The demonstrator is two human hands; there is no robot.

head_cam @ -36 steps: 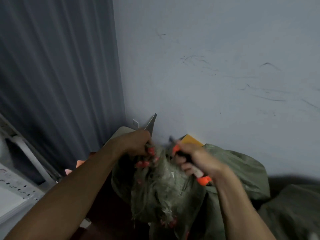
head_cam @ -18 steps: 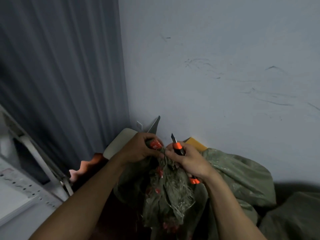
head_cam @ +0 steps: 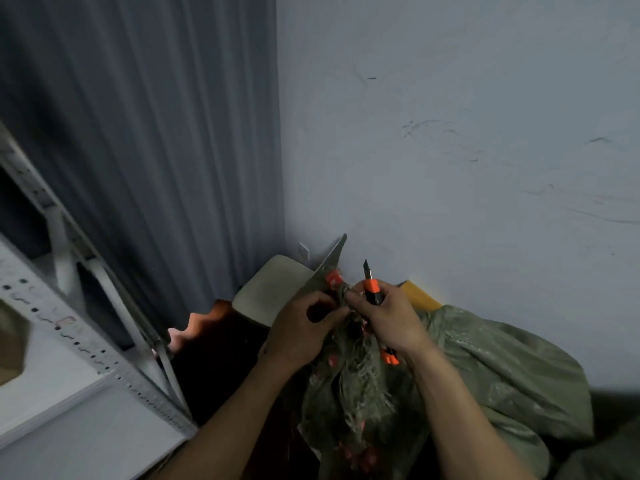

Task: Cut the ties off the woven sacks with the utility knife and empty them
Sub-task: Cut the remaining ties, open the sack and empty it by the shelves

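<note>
From the head view, your left hand [head_cam: 304,329] is closed in a tight grip on the gathered neck of the green woven sack [head_cam: 491,372], fingers pinching the frayed fabric just below an orange tie [head_cam: 333,279] that sticks up above your knuckles. Your right hand [head_cam: 388,318] is wrapped firmly around the utility knife [head_cam: 373,292], its black-and-orange body running through your fist with the blade pointing up and away toward the wall [head_cam: 467,133], the tip clear of the sack; the orange butt end shows below your palm. Both hands meet at the bunched neck, touching or nearly so. The sack slumps in the corner against the wall, its mouth not yet opened, loose strands and more orange bits hanging down its front. A grey curtain [head_cam: 145,140] hangs on the left, beside a white perforated metal shelf frame [head_cam: 83,344].
</note>
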